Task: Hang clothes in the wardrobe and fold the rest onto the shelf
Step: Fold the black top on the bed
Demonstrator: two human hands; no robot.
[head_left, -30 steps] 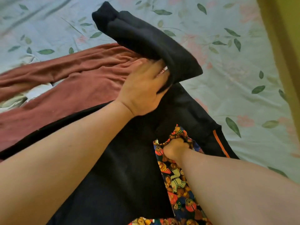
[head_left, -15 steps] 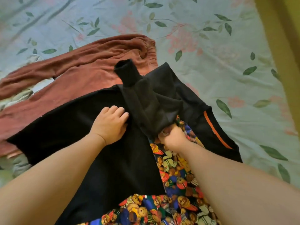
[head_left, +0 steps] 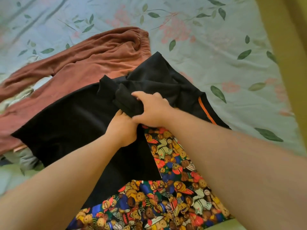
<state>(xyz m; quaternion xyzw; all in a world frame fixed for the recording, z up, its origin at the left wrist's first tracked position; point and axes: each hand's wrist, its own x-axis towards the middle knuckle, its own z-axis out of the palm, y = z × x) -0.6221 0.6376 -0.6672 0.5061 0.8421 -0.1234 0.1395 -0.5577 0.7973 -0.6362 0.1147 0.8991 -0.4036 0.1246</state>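
Gripping a bunched roll of black cloth (head_left: 124, 100) with the right hand (head_left: 153, 112), fingers curled over it; clutching its lower end with the left hand (head_left: 123, 128), hands touching. Beneath both, a wide black fabric garment (head_left: 66, 130), spread flat. Beyond the left hand, a rust-brown knit garment (head_left: 83, 63). Nearer than the hands, bright teddy-bear print fabric (head_left: 174, 188). All on a pale floral bed sheet (head_left: 216, 47).
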